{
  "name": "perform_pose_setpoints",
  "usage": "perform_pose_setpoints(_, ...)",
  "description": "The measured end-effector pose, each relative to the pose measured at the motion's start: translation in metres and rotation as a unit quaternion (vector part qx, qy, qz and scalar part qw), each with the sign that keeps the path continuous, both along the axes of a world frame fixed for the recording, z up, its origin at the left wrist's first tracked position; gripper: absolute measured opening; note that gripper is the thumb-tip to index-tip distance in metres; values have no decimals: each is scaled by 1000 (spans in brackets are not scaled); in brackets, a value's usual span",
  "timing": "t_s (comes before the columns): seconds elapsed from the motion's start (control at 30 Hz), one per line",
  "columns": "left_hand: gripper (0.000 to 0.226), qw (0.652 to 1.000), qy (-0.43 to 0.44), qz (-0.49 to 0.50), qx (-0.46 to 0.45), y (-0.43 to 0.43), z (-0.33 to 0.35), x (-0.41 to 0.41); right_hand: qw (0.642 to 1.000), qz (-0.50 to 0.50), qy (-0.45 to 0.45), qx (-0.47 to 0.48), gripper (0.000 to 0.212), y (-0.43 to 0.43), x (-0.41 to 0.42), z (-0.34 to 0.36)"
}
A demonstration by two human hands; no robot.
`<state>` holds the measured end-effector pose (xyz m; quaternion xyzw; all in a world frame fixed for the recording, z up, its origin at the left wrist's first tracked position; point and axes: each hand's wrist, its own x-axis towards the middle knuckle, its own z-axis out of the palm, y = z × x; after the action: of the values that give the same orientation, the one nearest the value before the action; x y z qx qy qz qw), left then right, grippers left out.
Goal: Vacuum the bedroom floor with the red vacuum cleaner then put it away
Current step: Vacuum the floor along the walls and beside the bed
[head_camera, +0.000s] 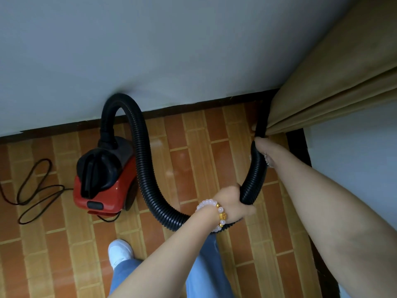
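The red vacuum cleaner (105, 179) with a black top stands on the brick-patterned floor (193, 147) close to the grey wall. Its ribbed black hose (141, 160) arches up from the body, drops down and curves to the right. My left hand (233, 204), with a bead bracelet on the wrist, grips the hose at its low bend. My right hand (263, 151) grips the hose higher up, near the corner. The hose end runs up beside the tan curtain (322, 87) and its tip is hidden there.
The black power cord (36, 190) lies in loose loops on the floor left of the vacuum. A dark skirting board (193, 106) runs along the wall. My white shoe (120, 252) and blue trouser legs are at the bottom centre.
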<state>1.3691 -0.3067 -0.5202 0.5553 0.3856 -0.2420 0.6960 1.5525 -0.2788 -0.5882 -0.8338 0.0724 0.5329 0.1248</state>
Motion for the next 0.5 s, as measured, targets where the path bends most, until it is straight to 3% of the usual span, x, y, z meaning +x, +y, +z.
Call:
perform_pose_setpoints(0.27, 29, 999, 27, 17, 3, -13, 6, -86, 999, 31, 34, 16, 46, 5, -91, 12)
perform_pose_setpoints(0.5, 41, 998, 38, 43, 2, -20, 26, -153, 991, 128, 19, 37, 46, 12, -162, 22)
